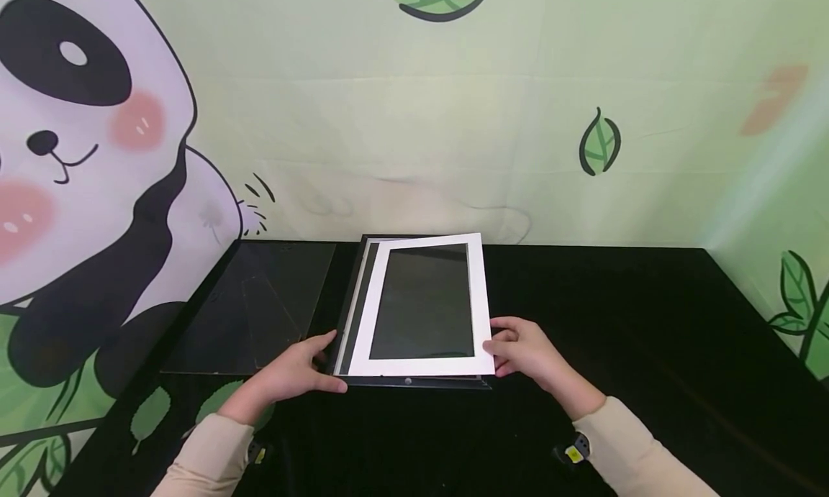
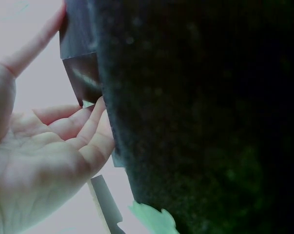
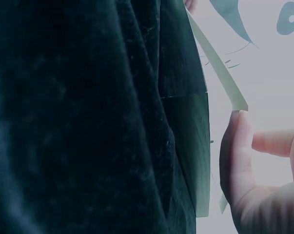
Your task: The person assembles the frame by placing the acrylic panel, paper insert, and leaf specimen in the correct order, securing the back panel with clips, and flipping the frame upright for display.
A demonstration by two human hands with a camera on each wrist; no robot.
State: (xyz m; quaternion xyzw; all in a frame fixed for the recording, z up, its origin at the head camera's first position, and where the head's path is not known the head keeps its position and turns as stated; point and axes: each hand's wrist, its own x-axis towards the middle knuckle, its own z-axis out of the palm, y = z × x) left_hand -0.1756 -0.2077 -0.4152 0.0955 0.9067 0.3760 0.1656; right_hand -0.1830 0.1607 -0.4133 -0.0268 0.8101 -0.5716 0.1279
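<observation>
A black picture frame (image 1: 425, 382) lies on the dark table, a small round fitting showing on its front side. Tilted over it is a white picture mat (image 1: 481, 303) with a rectangular window, its right edge raised off the frame in the right wrist view. My left hand (image 1: 294, 371) grips the frame's left side near the front corner; the left wrist view shows its fingers (image 2: 90, 129) against the frame's side. At the mat's right edge, my right hand (image 1: 527, 349) pinches the white border between thumb and fingers. Part of these fingers is hidden under the mat.
A thin dark rectangular panel (image 1: 259, 303) lies flat to the left of the frame. The table has a black cloth (image 1: 615, 324), and a printed backdrop with a panda and leaves (image 1: 324, 108) stands behind. Leaf shapes (image 1: 150, 414) show at the front left.
</observation>
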